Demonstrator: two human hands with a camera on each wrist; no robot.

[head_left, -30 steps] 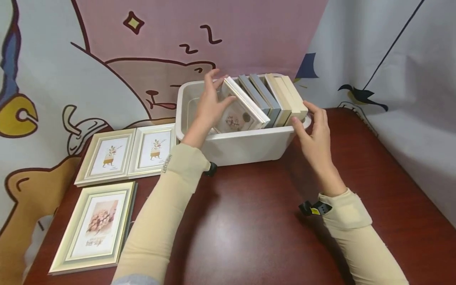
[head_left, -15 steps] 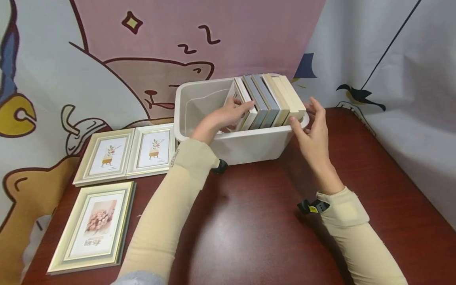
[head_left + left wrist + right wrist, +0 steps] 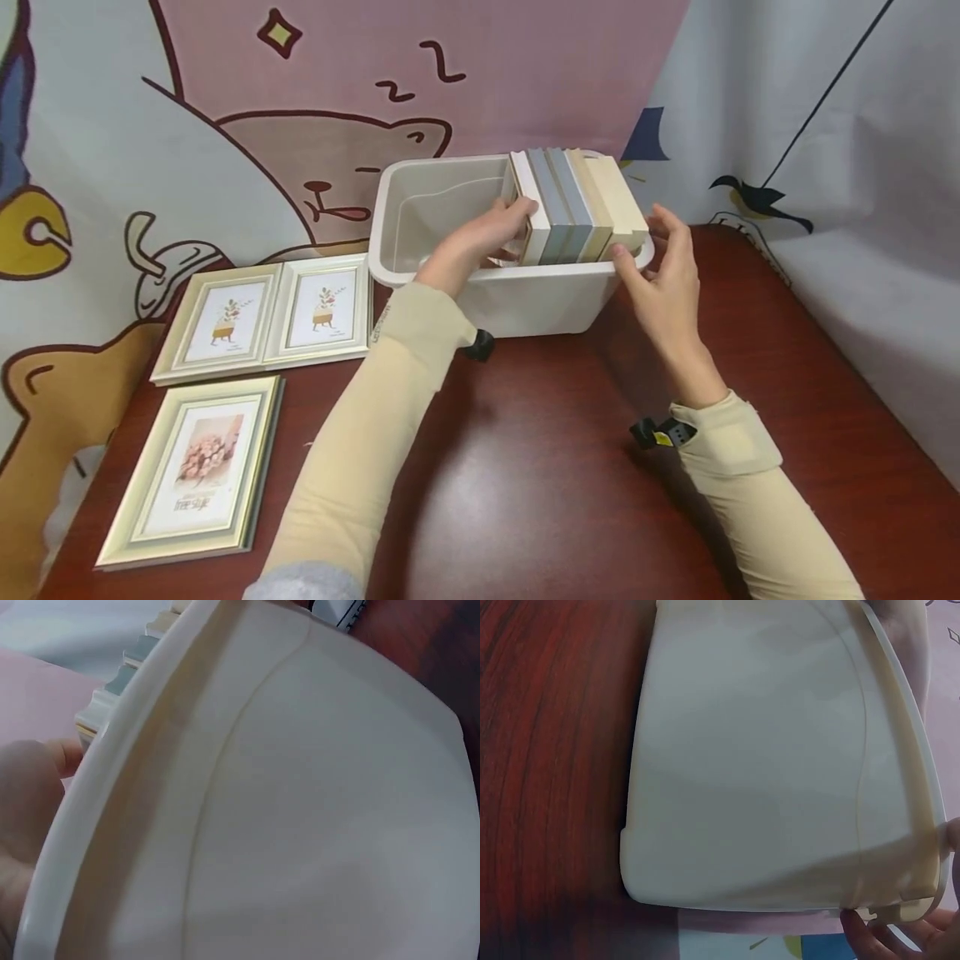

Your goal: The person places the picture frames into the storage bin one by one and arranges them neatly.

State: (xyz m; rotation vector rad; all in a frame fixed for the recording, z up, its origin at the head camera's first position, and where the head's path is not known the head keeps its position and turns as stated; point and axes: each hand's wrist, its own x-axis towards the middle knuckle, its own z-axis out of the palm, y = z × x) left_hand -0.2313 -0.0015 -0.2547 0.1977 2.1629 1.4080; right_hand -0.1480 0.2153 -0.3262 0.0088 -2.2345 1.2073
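In the head view a whitish plastic tub [image 3: 517, 300] holds a row of picture frames on edge at its right end. The leftmost is a white picture frame [image 3: 534, 223], standing almost upright. My left hand [image 3: 480, 237] reaches into the tub and presses against it, thumb at its top edge; the lower fingers are partly hidden. Grey-blue frames [image 3: 557, 200] and cream frames [image 3: 618, 196] stand close beside it. My right hand [image 3: 671, 283] grips the tub's right end, thumb at the near corner; in the right wrist view its fingers [image 3: 866, 941] curl under the rim.
Left of the tub lie three more frames face up: a champagne frame [image 3: 225, 329] and a white-edged frame [image 3: 322, 317] side by side, and a larger flower-print frame [image 3: 191, 475] nearer me. The dark red table [image 3: 525, 467] meets a cartoon-printed backdrop [image 3: 300, 108].
My left hand has moved right and down, tilting the leaning white frame upright against the others; the row now stands tighter. The right hand has stayed at the tub's end.
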